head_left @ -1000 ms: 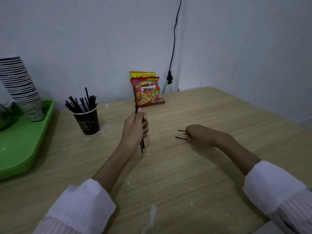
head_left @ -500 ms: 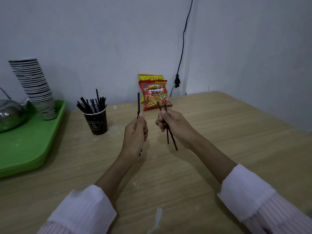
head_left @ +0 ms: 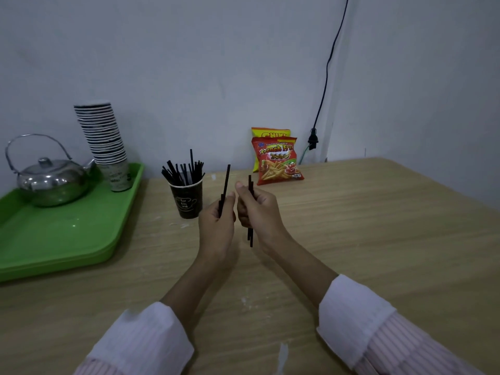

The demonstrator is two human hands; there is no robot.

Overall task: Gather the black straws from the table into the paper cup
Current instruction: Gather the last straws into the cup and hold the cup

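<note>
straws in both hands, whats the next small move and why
Probably pass the right hand's straws into the left hand, which already grips a straw. The hands nearly touch, and the paper cup stands just left of them, so one bundle could go in together.

Break room: kettle (head_left: pixel 52 182), stacked cups (head_left: pixel 102 136), snack bags (head_left: pixel 278 161).

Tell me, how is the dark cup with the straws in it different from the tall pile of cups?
The dark paper cup stands alone on the wooden table; the stacked cups sit on the green tray. The dark paper cup is black with a pale drawing; the stacked cups look whitish with dark rims. The dark paper cup holds black straws; no straws show in the stacked cups. Both stand upright.
</note>
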